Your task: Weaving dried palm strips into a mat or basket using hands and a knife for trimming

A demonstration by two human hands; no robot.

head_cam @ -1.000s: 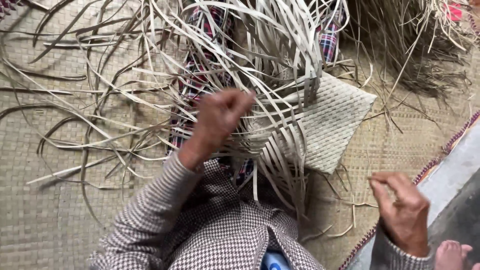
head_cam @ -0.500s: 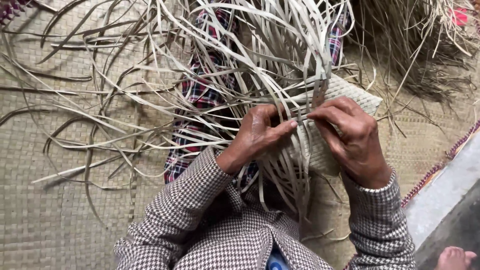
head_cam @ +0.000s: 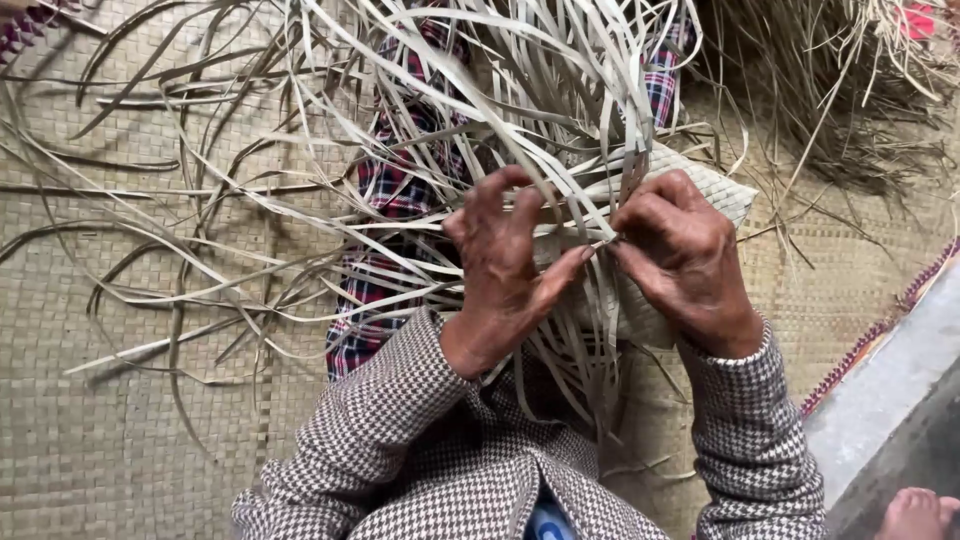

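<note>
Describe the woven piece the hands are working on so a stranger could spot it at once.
Start from the big floor mat and find the tangle of loose pale strips at top centre. Under the right hand, with the left hand beside it, lies the woven panel. Unlike the loose strips around it, it is flat and tightly plaited, with a pointed corner sticking out right.

One head-worn camera looks steeply down, close over the woven mat

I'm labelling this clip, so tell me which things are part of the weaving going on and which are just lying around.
In use: left hand; right hand; loose pale strips; half-woven panel.

Lying about: woven floor mat; plaid cloth; heap of dry fibre; bare foot.
</note>
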